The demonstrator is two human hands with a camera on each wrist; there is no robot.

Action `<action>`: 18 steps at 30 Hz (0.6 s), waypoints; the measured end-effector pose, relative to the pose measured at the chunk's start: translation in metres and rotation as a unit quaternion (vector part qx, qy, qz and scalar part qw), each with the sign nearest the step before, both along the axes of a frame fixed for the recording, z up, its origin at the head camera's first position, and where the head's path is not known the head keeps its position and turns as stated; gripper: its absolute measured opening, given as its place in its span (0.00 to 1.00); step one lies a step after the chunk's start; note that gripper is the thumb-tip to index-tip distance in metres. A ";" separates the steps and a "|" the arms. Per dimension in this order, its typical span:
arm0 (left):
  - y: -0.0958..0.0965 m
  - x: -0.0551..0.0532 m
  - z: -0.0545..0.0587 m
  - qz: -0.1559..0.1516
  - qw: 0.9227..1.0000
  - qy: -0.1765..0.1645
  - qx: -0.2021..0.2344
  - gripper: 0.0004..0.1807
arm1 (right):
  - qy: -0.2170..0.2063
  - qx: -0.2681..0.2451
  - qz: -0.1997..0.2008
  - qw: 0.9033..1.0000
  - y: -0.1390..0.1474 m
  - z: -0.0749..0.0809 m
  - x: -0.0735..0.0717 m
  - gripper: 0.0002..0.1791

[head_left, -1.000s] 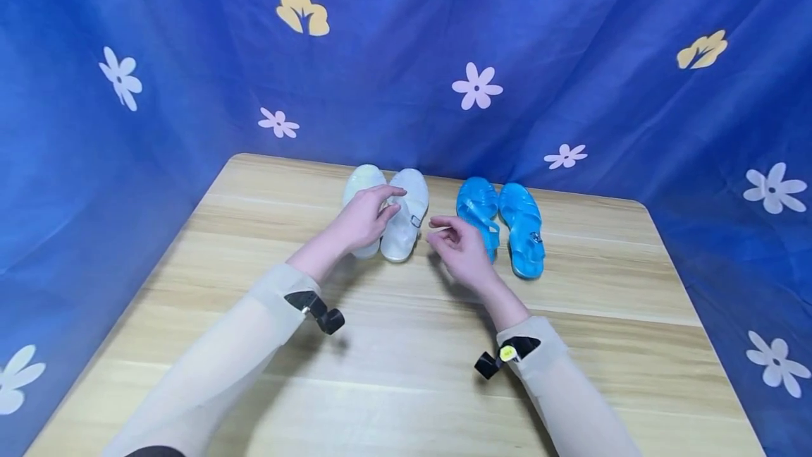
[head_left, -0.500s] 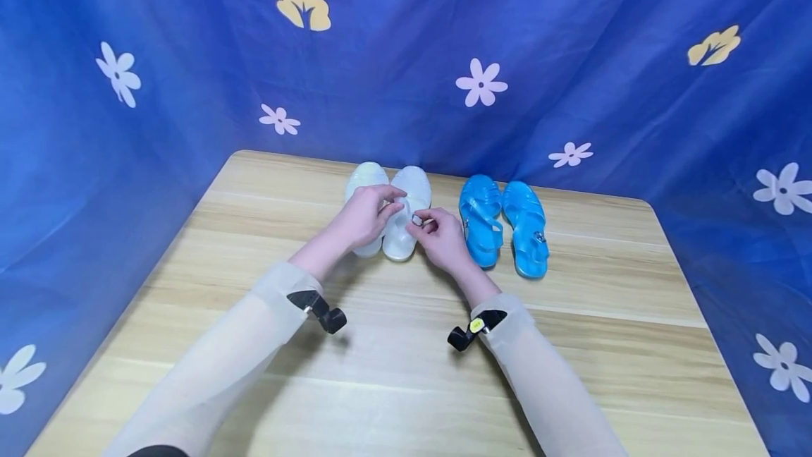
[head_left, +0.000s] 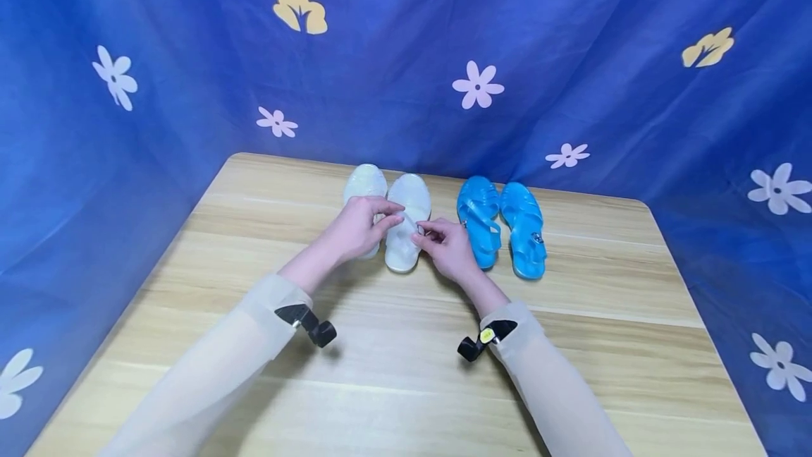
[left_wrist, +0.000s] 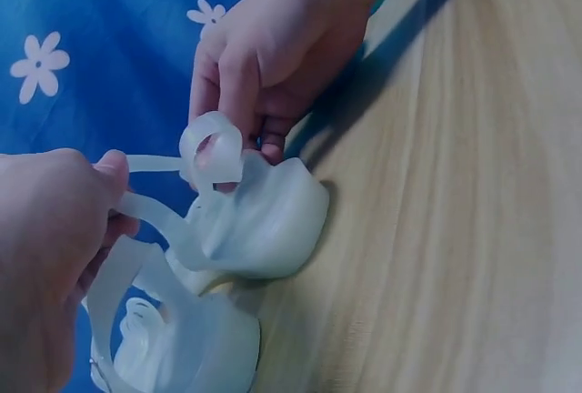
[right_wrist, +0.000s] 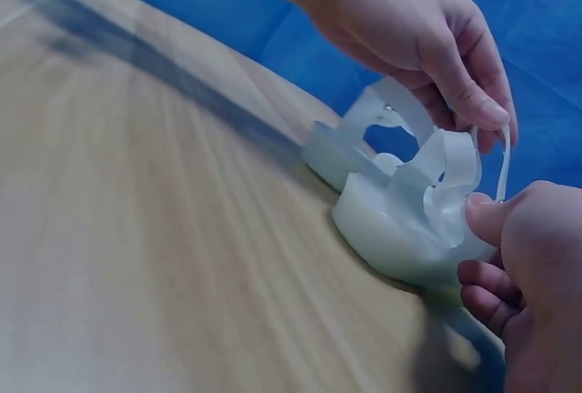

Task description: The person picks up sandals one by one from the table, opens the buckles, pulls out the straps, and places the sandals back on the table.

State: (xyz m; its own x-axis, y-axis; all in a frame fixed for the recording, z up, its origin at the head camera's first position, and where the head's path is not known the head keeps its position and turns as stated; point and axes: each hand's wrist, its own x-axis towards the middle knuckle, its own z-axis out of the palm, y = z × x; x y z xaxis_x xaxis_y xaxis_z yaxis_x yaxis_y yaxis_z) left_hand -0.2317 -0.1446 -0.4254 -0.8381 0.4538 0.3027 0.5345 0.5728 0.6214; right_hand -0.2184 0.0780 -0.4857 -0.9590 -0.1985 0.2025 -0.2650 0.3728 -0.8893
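Two whitish translucent jelly sandals stand side by side on the table, toes towards the back. My left hand [head_left: 358, 233] pinches the loose strap of the right-hand white sandal [head_left: 402, 256] between thumb and fingers. The strap [left_wrist: 153, 164] is drawn taut across the sandal in the left wrist view. At that sandal's outer side, my right hand [head_left: 449, 249] pinches the buckle end, and its fingers largely hide the buckle. The other white sandal [head_left: 366, 178] is partly covered by my left hand; its heel [left_wrist: 227, 343] shows in the left wrist view.
A pair of blue jelly sandals, the left one [head_left: 486, 252] and the right one [head_left: 521, 203], stands close to the right of my right hand. Behind the wooden table [head_left: 380, 372] hangs a blue curtain [head_left: 393, 55] with flowers.
My right hand has come left from beside the white sandal and taken hold of its buckle end. That sandal has shifted slightly towards me, and my left hand has lowered slightly with its strap.
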 end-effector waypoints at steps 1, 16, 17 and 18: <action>-0.001 0.003 0.000 -0.001 1.000 -0.001 -0.002 0.14 | -0.002 -0.003 0.004 1.000 0.000 0.000 0.003 0.16; -0.007 0.053 0.006 -0.031 0.999 0.023 -0.024 0.12 | -0.010 -0.011 0.035 0.999 0.006 -0.002 0.047 0.15; -0.006 0.056 0.006 -0.035 0.999 0.028 -0.026 0.12 | -0.012 -0.010 0.037 0.999 0.007 -0.002 0.050 0.14; -0.006 0.060 0.007 -0.036 0.998 0.031 -0.028 0.12 | -0.013 -0.009 0.039 0.999 0.009 -0.002 0.053 0.14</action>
State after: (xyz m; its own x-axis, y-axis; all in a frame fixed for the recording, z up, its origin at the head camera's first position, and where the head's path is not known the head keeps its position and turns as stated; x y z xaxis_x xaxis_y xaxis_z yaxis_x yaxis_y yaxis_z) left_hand -0.1721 -0.1504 -0.4188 -0.7829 0.5303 0.3254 0.6123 0.5640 0.5541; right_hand -0.1650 0.0866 -0.4873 -0.9459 -0.2693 0.1813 -0.2685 0.3355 -0.9030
